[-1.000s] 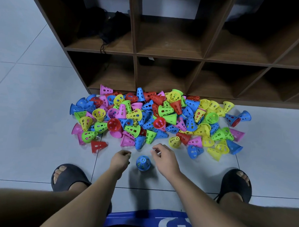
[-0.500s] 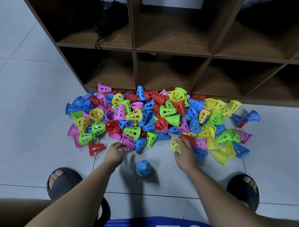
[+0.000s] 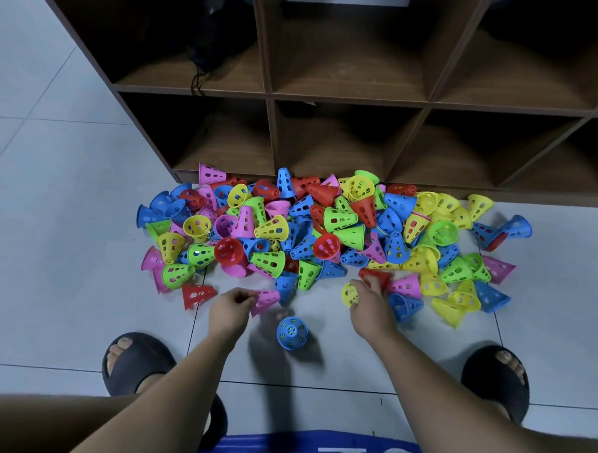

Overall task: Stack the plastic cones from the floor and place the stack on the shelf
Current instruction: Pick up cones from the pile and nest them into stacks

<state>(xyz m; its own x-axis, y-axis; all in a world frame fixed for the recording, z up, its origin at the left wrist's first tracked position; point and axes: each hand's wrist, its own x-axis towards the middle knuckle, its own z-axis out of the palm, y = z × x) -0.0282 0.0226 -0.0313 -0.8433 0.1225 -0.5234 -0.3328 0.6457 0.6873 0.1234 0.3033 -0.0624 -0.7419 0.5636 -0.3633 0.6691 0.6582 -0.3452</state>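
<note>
A view looking down at a pale tiled floor (image 3: 67,250) from the person's own head. One blue cone (image 3: 292,333) stands alone on the floor with its narrow end up, and every place here is given from it.

Just beyond the blue cone a wide pile of cones (image 3: 324,234) lies scattered on the floor, in red, yellow, green, pink and blue, most tipped on their sides. Beyond the pile stands a brown wooden shelf (image 3: 351,100) of open compartments; its base touches the far edge of the pile. No cones are in the shelf.

The left hand (image 3: 230,307) is just left of the blue cone. Its fingers are curled and pinch a pink cone (image 3: 266,300), which is blurred and lies at the near edge of the pile.

The right hand (image 3: 369,306) is to the right of the blue cone. Its fingertips reach onto a red cone (image 3: 374,276), and a yellow cone (image 3: 348,293) sits against its thumb side. I cannot tell whether it grips either one.

Nearer than the blue cone, a black slipper (image 3: 134,359) shows on each side.
</note>
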